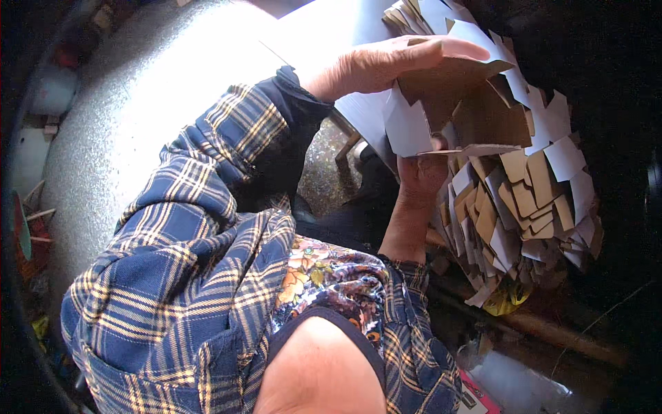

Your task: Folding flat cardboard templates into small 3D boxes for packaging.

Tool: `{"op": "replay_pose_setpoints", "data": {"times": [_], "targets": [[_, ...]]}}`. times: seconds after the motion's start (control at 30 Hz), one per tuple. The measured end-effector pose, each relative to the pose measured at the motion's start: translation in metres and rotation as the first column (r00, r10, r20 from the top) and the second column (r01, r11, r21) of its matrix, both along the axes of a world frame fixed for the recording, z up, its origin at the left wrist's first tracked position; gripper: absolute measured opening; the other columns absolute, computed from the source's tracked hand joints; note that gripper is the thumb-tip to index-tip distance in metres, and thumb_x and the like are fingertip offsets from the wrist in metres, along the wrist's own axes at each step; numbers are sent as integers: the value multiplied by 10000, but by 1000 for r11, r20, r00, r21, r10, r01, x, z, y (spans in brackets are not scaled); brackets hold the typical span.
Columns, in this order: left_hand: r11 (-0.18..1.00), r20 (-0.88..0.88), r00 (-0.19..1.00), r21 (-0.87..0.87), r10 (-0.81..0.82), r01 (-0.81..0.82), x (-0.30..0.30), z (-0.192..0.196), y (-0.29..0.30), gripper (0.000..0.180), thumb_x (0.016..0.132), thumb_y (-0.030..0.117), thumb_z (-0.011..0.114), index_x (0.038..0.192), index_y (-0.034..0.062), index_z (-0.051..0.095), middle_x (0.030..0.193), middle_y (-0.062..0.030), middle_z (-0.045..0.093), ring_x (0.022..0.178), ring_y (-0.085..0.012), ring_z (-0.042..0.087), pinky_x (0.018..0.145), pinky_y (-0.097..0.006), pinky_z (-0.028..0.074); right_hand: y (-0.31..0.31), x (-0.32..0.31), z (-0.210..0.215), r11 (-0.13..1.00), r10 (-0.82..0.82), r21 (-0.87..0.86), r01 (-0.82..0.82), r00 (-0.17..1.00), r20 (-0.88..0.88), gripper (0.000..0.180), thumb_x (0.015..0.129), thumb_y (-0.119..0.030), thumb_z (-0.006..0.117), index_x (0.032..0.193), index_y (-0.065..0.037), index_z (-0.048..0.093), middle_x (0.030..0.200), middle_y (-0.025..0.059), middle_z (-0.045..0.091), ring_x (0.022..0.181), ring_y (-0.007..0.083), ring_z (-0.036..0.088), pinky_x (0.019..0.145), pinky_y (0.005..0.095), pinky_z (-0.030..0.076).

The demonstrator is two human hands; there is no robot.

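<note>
Holding half-folded cardboard box blank (pixel 460 103) — brown inside, pale outside — left hand (pixel 386 63), right hand (pixel 422 174) both clasping it.

The right hand (pixel 422 176) shows only its back and wrist; its fingers are hidden behind the folded cardboard piece (pixel 455 103), so its grip cannot be told. The left hand (pixel 386 63) lies over that piece's top edge, its thumb out of sight beneath. The heap of cardboard blanks (pixel 531 200) runs into black shadow on the right, its far edge lost. What carries the heap is hidden.
</note>
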State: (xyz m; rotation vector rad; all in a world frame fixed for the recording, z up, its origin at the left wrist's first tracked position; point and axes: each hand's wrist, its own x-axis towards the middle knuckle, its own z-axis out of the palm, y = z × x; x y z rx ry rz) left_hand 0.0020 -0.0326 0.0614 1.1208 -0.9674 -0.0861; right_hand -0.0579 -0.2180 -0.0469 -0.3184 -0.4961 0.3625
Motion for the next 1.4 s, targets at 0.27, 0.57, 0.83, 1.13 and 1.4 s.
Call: {"op": "replay_pose_setpoints", "data": {"times": [0.27, 0.57, 0.83, 1.13, 1.4], "targets": [[997, 192, 980, -69, 49, -36, 3, 9, 25, 908, 835, 768, 264, 1401, 69, 390, 1418, -164, 410, 1337, -280, 355, 1123, -411, 262, 16, 13, -2, 997, 56, 58, -49, 990, -130, 57, 799, -87, 653, 772, -37, 652, 849, 135, 666, 906, 258, 614, 933, 417, 438], [963, -8, 990, 230, 143, -138, -10, 37, 25, 718, 833, 603, 570, 1348, 111, 486, 1368, -146, 478, 1292, -290, 426, 1112, -425, 301, 16, 6, 27, 996, -72, -77, 54, 964, -254, 248, 738, -99, 711, 980, -58, 674, 1009, 102, 676, 1072, 250, 585, 1025, 433, 373], [880, 276, 934, 351, 228, -319, 18, 22, 15, 566, 770, 443, 660, 1252, 155, 587, 1254, -136, 561, 1199, -281, 508, 1037, -431, 404, 12, 6, -7, 956, -288, -123, 266, 931, -224, 417, 893, -161, 575, 1283, -40, 493, 1252, 178, 544, 1167, 305, 529, 1000, 460, 443], [580, 406, 858, 634, 314, -512, 42, -19, -6, 365, 860, 127, 622, 1221, 95, 575, 1202, -103, 588, 1165, -247, 529, 964, -346, 441, 16, -12, -21, 755, -499, -584, 299, 840, -215, 621, 778, -224, 690, 1312, -25, 442, 1194, 92, 573, 1135, 273, 546, 973, 416, 449], [454, 516, 766, 617, 384, -643, 49, -32, -5, 350, 704, -44, 507, 1037, -4, 604, 1034, -228, 624, 1022, -379, 595, 852, -425, 488, 35, -44, 54, -109, -663, -631, 768, 417, 622, 721, 831, -461, 669, 1338, -31, 388, 1326, 155, 391, 1237, 316, 405, 1049, 420, 328]]}}
